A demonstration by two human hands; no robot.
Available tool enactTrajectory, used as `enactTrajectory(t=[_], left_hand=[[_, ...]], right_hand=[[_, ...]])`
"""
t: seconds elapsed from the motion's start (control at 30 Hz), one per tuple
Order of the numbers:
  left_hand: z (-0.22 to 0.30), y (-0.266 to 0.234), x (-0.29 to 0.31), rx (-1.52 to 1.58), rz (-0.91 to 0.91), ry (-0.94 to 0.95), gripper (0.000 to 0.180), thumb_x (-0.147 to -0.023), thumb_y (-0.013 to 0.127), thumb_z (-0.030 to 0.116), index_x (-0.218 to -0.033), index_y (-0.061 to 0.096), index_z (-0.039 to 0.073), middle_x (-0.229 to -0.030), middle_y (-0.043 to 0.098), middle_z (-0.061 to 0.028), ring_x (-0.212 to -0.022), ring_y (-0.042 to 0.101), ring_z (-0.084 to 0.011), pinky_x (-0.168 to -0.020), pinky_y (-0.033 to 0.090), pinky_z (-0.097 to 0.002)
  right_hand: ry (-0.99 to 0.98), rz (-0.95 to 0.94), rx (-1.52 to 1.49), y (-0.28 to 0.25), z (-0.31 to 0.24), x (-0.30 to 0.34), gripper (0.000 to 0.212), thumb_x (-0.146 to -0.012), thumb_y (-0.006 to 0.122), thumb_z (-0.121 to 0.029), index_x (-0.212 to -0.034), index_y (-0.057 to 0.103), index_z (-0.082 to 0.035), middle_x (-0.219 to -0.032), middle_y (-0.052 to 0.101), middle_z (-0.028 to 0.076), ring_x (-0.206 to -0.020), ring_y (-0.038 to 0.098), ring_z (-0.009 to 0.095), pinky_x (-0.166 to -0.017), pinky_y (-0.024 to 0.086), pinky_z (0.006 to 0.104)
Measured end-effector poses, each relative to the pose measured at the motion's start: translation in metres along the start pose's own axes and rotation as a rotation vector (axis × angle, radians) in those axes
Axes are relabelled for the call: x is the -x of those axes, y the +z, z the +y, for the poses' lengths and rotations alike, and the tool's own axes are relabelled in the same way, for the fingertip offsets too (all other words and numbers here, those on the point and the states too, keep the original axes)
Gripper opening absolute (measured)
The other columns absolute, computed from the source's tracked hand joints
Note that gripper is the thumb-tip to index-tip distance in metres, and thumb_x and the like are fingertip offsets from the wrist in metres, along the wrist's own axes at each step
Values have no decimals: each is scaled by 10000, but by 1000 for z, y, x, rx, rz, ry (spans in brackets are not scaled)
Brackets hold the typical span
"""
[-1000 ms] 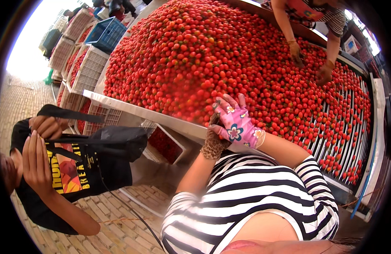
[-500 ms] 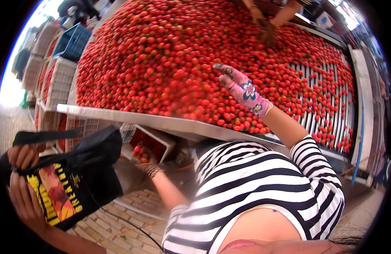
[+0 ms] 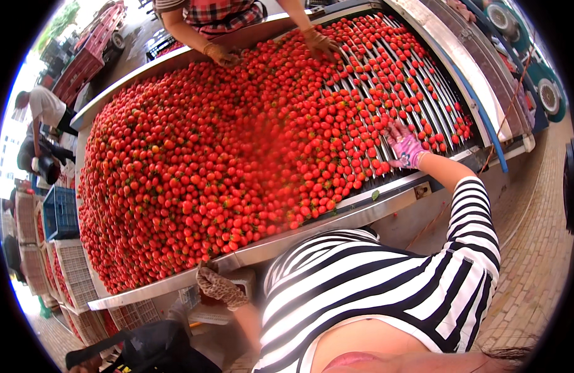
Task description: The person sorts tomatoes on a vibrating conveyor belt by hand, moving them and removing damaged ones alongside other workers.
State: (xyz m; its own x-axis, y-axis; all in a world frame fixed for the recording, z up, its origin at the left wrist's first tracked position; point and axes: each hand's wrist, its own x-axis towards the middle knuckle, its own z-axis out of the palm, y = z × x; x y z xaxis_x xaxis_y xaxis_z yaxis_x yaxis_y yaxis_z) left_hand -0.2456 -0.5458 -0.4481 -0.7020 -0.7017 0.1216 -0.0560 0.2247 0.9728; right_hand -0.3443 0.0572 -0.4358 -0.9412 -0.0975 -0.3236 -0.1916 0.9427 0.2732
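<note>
Small red tomatoes [image 3: 175, 186] cover a wide metal-edged sorting table, thinning out over the metal rollers [image 3: 417, 105] at the right. My right hand [image 3: 406, 147], in a pink flowered glove, reaches onto the near side of the rollers. Its fingers are spread and touch the tomatoes there. Just outside the table's near metal rim [image 3: 262, 245] is my left hand [image 3: 222, 289], in a brown patterned glove. Its fingers look loosely bent and apart, and no tomato shows in it.
Across the table, a co-worker's gloved hands [image 3: 321, 45] touch the tomatoes. Stacked crates [image 3: 75, 273] and a blue crate [image 3: 60, 211] stand at left. A dark bag [image 3: 156, 348] is at lower left. A crate [image 3: 237, 286] sits beneath the rim. Wheels [image 3: 548, 96] appear far right.
The view has swung toward the right and takes in more of the far side. My right hand has come down onto the rollers. My left hand, which held tomatoes by the crate below, has risen to the rim.
</note>
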Motion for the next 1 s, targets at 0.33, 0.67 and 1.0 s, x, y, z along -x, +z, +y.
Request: enactTrajectory(t=[0.33,0.67,1.0], left_hand=[[-10,62,16,-384,-162,456,224,-907,525,109,-1052,640,-18,-939,647,-175,-841,631,-269,-736,508,-345],[-64,51,-4,-536,-117,625,277,-912,539,161,-1080,613,-47,-915,652,-161,-823,635,-254,-709,519,-332],[-73,64,-9,-557,-213,533,278,-914,538,167,-1081,610,-43,-904,650,-154,-813,632,-248,-698,517,-329]], right_hand=[[-103,19,-302,14,-194,-75,1136,-628,656,-669,-1473,140,-111,-1495,95,266,-1383,146,400,-1098,142,553],[59,-122,-1359,-70,-374,-160,1059,-664,665,-636,-1466,195,-130,-1503,88,248,-1371,191,403,-1106,204,467],[341,1064,-647,-73,-37,-166,486,-775,664,-358,-1207,560,-162,-1052,609,88,-960,557,299,-823,438,445]])
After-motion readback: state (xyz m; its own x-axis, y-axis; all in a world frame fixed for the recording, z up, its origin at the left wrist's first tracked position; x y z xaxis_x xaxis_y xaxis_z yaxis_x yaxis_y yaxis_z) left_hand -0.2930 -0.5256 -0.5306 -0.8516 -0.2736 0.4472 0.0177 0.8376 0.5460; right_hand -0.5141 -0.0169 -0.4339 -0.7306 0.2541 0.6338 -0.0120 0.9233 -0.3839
